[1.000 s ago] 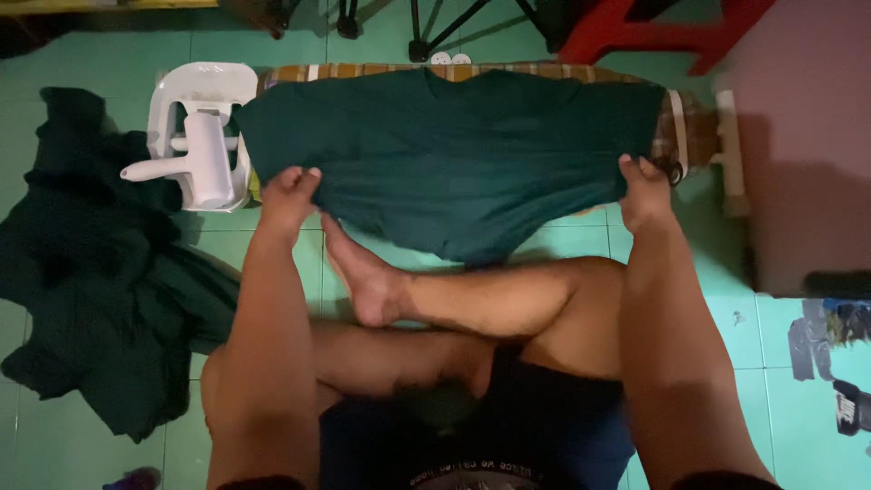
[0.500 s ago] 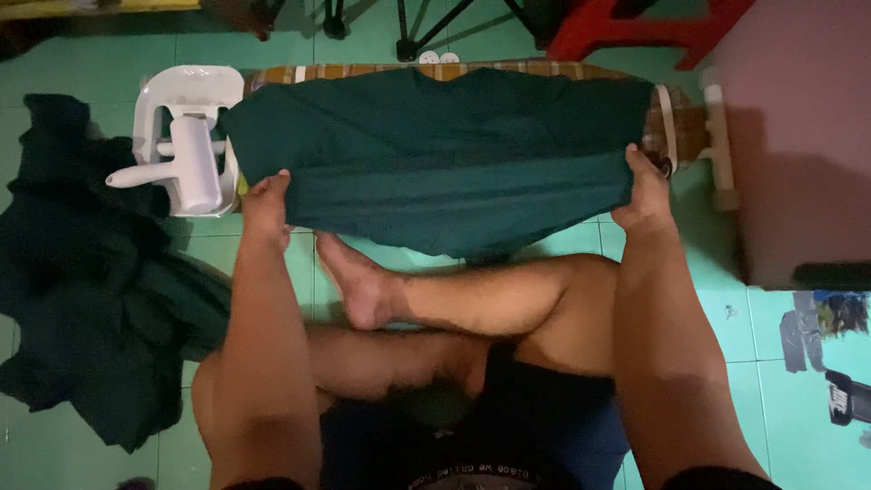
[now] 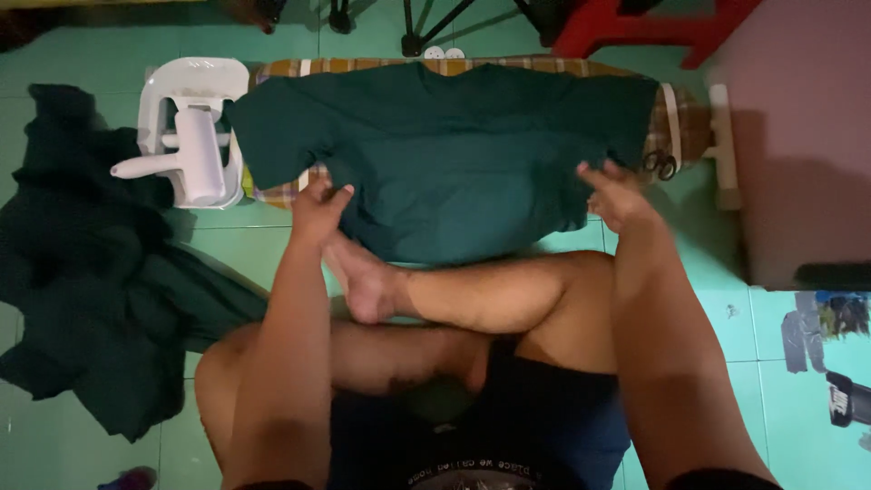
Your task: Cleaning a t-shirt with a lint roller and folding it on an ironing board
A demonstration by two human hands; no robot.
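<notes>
A dark green t-shirt (image 3: 445, 154) lies spread over a low ironing board (image 3: 676, 136) with a plaid cover, its hem hanging off the near edge. My left hand (image 3: 318, 207) pinches the shirt's lower left edge. At the lower right edge, my right hand (image 3: 617, 195) holds the fabric with fingers curled. I sit cross-legged on the floor, one bare foot (image 3: 363, 281) just below the shirt.
A white steam iron (image 3: 186, 150) rests on its white stand at the board's left end. A heap of dark green clothes (image 3: 91, 272) lies on the green tiled floor at left. Red stool legs (image 3: 653, 27) and a pink wall (image 3: 798, 136) are at the right.
Both hands have drawn slightly nearer to me along the shirt's lower edge, and the shirt now lies flatter and wider across the board.
</notes>
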